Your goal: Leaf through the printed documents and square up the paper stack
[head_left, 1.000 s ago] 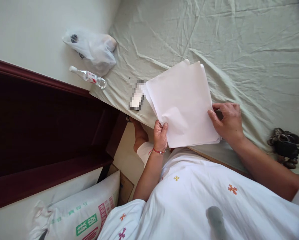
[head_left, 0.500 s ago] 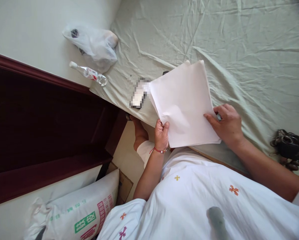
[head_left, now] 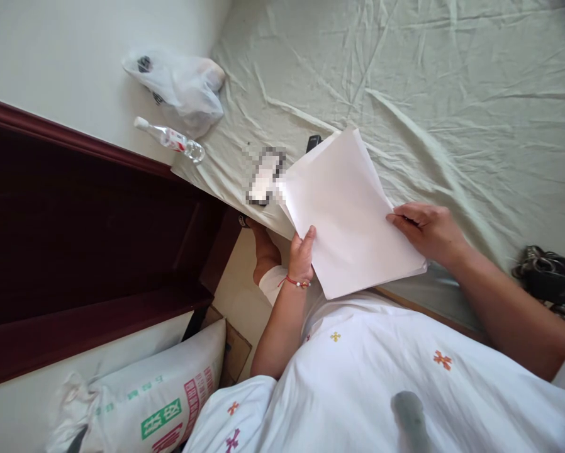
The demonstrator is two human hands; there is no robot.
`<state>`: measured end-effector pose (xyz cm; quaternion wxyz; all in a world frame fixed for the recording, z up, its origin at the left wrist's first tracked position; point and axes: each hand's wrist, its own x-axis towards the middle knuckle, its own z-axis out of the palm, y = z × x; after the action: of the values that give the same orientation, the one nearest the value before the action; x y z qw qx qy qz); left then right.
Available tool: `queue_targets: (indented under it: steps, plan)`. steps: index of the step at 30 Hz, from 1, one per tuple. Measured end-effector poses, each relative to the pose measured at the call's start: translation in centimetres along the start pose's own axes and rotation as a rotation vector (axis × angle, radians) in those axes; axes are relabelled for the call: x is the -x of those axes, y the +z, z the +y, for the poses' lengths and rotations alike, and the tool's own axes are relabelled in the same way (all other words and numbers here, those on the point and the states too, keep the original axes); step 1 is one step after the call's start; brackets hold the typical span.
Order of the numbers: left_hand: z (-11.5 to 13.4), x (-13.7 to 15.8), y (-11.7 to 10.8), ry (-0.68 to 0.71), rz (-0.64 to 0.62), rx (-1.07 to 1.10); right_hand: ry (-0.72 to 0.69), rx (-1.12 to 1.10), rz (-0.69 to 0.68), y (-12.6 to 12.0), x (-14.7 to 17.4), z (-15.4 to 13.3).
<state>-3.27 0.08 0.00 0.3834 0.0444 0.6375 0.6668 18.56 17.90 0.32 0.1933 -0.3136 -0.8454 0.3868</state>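
Note:
A stack of white paper sheets (head_left: 343, 214) is held at an angle over my lap and the bed's edge. My left hand (head_left: 302, 255) grips the left edge, its thumb on top and its fingers underneath. At the opposite edge my right hand (head_left: 428, 231) pinches the sheets between thumb and fingers. The visible face of the top sheet looks blank. Past the stack's upper left edge, a small black object (head_left: 313, 143) sticks out, partly covered by the paper.
The bed has a wrinkled pale green sheet (head_left: 452, 94). On it lie a blurred-out object (head_left: 263, 179), a clear bottle (head_left: 172, 139), a white plastic bag (head_left: 183, 88) and a dark bundle (head_left: 544, 274). A dark red wooden panel (head_left: 75, 233) and a printed sack (head_left: 160, 390) are at left.
The paper stack has turned and shifted slightly towards me, uncovering more of the small black object. My right hand has moved a little, still holding the edge.

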Motion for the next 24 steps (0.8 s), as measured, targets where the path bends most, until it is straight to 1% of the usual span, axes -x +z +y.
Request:
queue_targets:
  steps: [4, 8, 11, 14, 17, 20, 22, 24]
  plan:
    - [0.6, 0.0, 0.2, -0.046, -0.006, 0.038, -0.094, -0.032, -0.068, -0.5, -0.5, 0.0]
    - [0.9, 0.0, -0.1, -0.087, -0.031, 0.060, -0.163, -0.078, -0.101, -0.8, -0.7, -0.2]
    - [1.0, 0.1, -0.6, -0.103, -0.067, 0.058, -0.224, -0.117, -0.089, -0.9, -0.8, -0.4]
    - [1.2, 0.3, -0.7, -0.084, -0.080, 0.035, -0.246, -0.107, -0.062, -0.9, -0.9, -0.4]
    - [1.2, 0.4, -0.5, -0.044, -0.077, 0.016, -0.198, -0.038, -0.006, -0.7, -1.0, 0.1]
    - [1.1, 0.5, -0.3, -0.012, -0.095, 0.003, -0.087, 0.005, 0.076, -0.2, -1.0, 0.7]
    - [0.9, 0.6, -0.3, 0.000, -0.095, -0.002, -0.002, -0.047, 0.134, 0.0, -0.9, 0.8]
    - [0.7, 0.7, -0.4, 0.012, -0.088, -0.007, 0.077, -0.213, 0.162, 0.0, -0.7, 0.6]
